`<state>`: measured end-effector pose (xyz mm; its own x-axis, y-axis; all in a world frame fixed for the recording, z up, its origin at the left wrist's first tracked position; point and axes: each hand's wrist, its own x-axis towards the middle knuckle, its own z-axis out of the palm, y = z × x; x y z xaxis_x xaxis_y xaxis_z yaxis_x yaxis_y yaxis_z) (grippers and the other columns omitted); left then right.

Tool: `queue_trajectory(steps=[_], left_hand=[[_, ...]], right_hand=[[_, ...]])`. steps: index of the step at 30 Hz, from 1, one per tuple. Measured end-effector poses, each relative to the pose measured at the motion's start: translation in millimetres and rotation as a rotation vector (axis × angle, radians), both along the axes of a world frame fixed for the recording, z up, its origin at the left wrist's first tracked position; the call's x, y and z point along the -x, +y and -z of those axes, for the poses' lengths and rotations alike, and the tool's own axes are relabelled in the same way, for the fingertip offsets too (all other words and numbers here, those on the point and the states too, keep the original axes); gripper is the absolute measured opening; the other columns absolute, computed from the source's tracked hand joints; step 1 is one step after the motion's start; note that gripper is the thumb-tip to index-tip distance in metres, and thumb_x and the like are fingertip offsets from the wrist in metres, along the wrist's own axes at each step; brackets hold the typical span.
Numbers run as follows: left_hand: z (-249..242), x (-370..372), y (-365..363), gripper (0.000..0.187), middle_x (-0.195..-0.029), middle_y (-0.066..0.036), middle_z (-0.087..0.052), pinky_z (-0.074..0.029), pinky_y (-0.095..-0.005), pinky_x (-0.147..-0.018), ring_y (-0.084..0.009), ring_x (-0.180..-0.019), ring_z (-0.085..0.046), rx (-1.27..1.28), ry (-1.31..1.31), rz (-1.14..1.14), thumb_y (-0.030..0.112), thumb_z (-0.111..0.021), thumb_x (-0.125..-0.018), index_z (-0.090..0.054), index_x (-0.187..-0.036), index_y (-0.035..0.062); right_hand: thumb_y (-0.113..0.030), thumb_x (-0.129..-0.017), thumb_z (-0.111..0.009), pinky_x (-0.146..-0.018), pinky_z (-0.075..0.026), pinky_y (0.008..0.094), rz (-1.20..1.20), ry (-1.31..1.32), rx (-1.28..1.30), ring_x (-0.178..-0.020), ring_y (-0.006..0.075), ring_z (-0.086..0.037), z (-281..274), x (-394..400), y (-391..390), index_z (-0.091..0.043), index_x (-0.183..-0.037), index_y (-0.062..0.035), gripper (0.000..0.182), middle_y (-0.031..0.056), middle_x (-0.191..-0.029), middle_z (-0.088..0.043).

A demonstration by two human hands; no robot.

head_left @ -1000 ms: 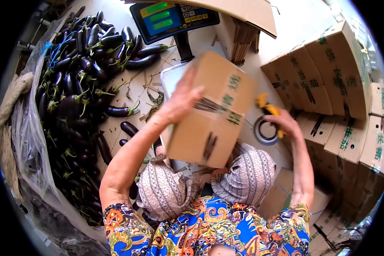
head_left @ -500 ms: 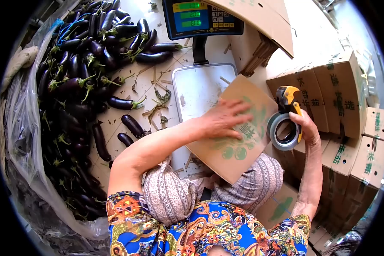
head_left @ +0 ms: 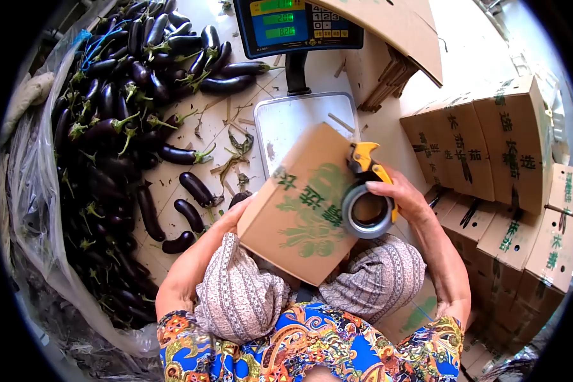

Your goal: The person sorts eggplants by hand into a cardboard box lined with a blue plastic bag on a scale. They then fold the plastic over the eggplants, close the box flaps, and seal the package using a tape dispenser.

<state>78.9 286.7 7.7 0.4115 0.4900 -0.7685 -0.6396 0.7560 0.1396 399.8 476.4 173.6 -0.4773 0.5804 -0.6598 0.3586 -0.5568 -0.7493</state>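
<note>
A cardboard box (head_left: 305, 210) with green print sits tilted across my knees, over the near part of the scale platform (head_left: 309, 114). At its left side, my left hand (head_left: 237, 215) holds the edge, with most of its fingers hidden behind the cardboard. My right hand (head_left: 404, 197) is closed on the yellow handle of a tape dispenser (head_left: 365, 159). The dispenser's grey tape roll (head_left: 356, 229) lies over the box's right edge. Above the platform, the scale display (head_left: 283, 19) shows green lit digits.
A large heap of eggplants (head_left: 114, 159) fills the left side, bordered by clear plastic sheeting (head_left: 41, 210). Several loose eggplants (head_left: 196, 189) lie closer to me. Closed printed boxes (head_left: 471, 140) are stacked at right. Folded cardboard (head_left: 388, 32) stands by the display. Dry leaves (head_left: 240, 143) litter the floor.
My left hand has moved from flat on the box's printed face to its left edge. The box has turned and shifted left. My right hand has brought the tape dispenser left, over the box.
</note>
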Motion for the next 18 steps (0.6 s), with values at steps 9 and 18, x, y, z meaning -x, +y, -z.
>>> queue_trajectory(steps=[9, 18], left_hand=[[-97, 90, 99, 0.042, -0.104, -0.013, -0.069, -0.051, -0.0298, -0.082, -0.0172, -0.093, -0.065, -0.363, 0.919, 0.132, 0.033, -0.060, -0.094, -0.065, -0.115, -0.0039], [-128, 6, 138, 0.033, -0.111, -0.016, -0.064, -0.050, -0.0406, -0.089, -0.0330, -0.100, -0.064, -0.931, 1.726, 0.113, 0.027, -0.066, -0.089, -0.067, -0.113, 0.0034]], right_hand=[[-0.017, -0.069, -0.074, -0.096, -0.046, 0.0291, 0.089, 0.303, 0.019, -0.107, 0.0163, -0.058, -21, -21, 18, -0.050, -0.135, 0.0035, 0.073, 0.0074, -0.117, -0.063], [-0.018, -0.064, -0.079, -0.091, -0.057, 0.0383, 0.376, 0.357, 0.096, -0.101, 0.0275, -0.068, -1, -115, -17, -0.053, -0.131, 0.0004, 0.074, 0.0157, -0.116, -0.066]])
